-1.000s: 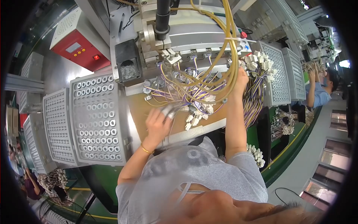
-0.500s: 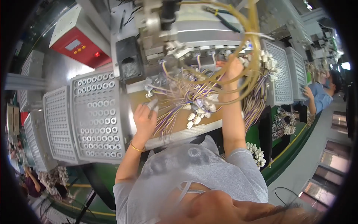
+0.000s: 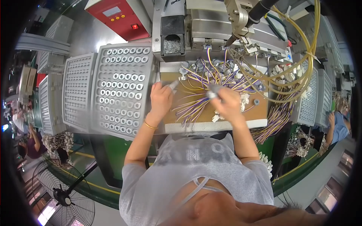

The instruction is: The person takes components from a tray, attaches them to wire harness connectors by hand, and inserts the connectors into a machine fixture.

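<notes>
A spread of purple, yellow and white wires (image 3: 190, 107) with white connectors (image 3: 245, 100) lies on a brown work mat (image 3: 260, 109). My right hand (image 3: 228, 103) is over the middle of the wires, its fingers curled together and the tips in grey covers. Those tips are blurred, and whatever they pinch cannot be made out. Left of the wires, my left hand (image 3: 161, 100) is closed with one grey-covered fingertip pointing forward. Near that tip is a small pale cylindrical part (image 3: 183, 75); what the left fingers hold is hidden. Some wires run up to connectors in a metal fixture (image 3: 206, 47).
A grey tray (image 3: 122, 67) of metal rings stands at my left, a second tray (image 3: 79, 81) beyond it. Behind the mat are a black box (image 3: 172, 24) of metal bits and a red control box (image 3: 132, 20). Yellowish tubes (image 3: 286, 100) hang over the right side.
My right hand has come back from the connectors at the fixture to the middle of the wires. My left hand stays by the mat's left side. The whole view has swung.
</notes>
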`<control>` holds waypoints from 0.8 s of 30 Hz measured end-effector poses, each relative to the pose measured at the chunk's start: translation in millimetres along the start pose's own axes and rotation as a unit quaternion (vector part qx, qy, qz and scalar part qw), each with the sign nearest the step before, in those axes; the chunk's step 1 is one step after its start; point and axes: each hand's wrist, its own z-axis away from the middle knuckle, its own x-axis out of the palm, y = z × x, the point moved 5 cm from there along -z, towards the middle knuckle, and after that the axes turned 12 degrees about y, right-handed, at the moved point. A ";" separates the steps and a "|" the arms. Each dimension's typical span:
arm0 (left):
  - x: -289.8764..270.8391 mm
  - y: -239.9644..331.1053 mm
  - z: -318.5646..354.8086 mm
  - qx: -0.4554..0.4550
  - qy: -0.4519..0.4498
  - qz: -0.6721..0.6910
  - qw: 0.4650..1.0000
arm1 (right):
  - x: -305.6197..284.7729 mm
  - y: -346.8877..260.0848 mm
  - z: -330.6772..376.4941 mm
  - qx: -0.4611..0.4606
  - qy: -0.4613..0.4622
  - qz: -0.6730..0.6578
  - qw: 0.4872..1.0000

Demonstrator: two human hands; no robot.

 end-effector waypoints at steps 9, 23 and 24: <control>-48.8 44.6 -18.7 0.037 0.104 0.076 0.991 | 58.5 -13.1 -1.0 -0.004 -0.152 -0.092 0.984; -76.1 -200.9 18.4 -0.393 0.006 -0.304 0.868 | 15.2 4.4 3.0 0.180 -0.102 -0.149 0.967; -74.2 -185.4 10.7 -0.387 0.007 -0.300 0.872 | 14.0 2.1 2.2 0.164 -0.083 -0.155 0.971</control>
